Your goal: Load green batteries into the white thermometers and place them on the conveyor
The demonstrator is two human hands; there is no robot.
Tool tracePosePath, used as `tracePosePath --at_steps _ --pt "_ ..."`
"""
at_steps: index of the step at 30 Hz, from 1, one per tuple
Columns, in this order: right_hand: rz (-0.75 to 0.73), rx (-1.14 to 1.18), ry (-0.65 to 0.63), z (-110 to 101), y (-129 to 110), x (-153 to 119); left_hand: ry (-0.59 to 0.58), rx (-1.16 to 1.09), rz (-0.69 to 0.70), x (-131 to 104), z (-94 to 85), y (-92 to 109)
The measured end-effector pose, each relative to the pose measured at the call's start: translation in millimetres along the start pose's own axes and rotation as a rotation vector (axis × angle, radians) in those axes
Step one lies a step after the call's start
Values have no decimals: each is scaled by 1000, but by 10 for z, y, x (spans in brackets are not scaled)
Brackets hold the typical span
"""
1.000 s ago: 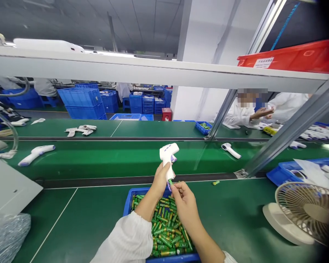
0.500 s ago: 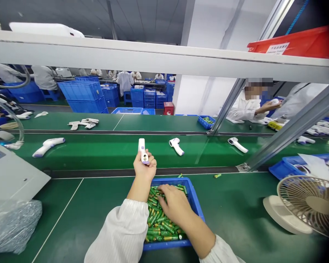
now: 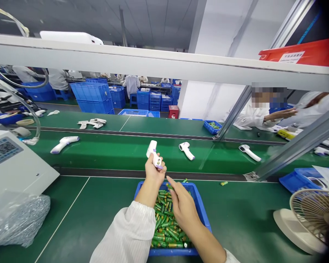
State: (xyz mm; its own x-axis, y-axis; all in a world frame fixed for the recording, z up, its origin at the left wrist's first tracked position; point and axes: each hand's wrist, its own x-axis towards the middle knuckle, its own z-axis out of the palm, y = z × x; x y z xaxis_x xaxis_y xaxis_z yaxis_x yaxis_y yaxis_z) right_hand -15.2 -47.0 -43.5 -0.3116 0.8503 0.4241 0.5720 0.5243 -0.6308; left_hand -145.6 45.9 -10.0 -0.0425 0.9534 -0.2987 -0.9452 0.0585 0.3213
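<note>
My left hand (image 3: 153,173) is closed around a white infrared thermometer (image 3: 152,147) with purple trim. The handle end faces me, and round metal contacts show in its opening. Just right of it, my right hand (image 3: 185,208) pinches a green battery (image 3: 169,186) between thumb and fingers, partly hidden by them. Below both hands stands a blue bin (image 3: 205,221) full of loose green batteries (image 3: 166,228). My right forearm crosses over its right side.
On the green conveyor belt (image 3: 126,149) lie more thermometers, one to the left (image 3: 64,143), others to the right. A fan (image 3: 312,215) and a blue tray (image 3: 293,180) stand at right. A bagged bundle (image 3: 24,219) sits left, and a metal post (image 3: 298,142) slants across. Co-workers sit beyond.
My right hand has risen from among the batteries toward the thermometer, now with a battery in its fingers. My left hand has tilted the thermometer. The view has shifted slightly left.
</note>
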Motion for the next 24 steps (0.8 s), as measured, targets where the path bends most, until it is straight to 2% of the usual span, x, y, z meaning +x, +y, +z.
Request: tracePosePath --at_steps 3,6,9,12,15,17,20,24 --pt "-3 132 225 -30 41 -4 -20 71 -72 -39 14 -201" --pt "76 234 491 -50 107 -11 -54 150 -180 -132 25 -463" --pt "148 303 632 -90 155 -11 -58 252 -286 -232 29 -658" --pt "164 250 639 -151 144 1 -88 300 -317 -287 40 -711" --pt "156 250 505 -186 87 34 -86 329 -258 -296 52 -674" --pt "223 312 465 -181 60 68 -59 368 -235 -285 47 -652" --pt "345 437 514 -179 72 104 -72 425 -234 -249 19 -679" --pt "410 541 579 -245 101 42 -52 431 -188 -298 37 -770"
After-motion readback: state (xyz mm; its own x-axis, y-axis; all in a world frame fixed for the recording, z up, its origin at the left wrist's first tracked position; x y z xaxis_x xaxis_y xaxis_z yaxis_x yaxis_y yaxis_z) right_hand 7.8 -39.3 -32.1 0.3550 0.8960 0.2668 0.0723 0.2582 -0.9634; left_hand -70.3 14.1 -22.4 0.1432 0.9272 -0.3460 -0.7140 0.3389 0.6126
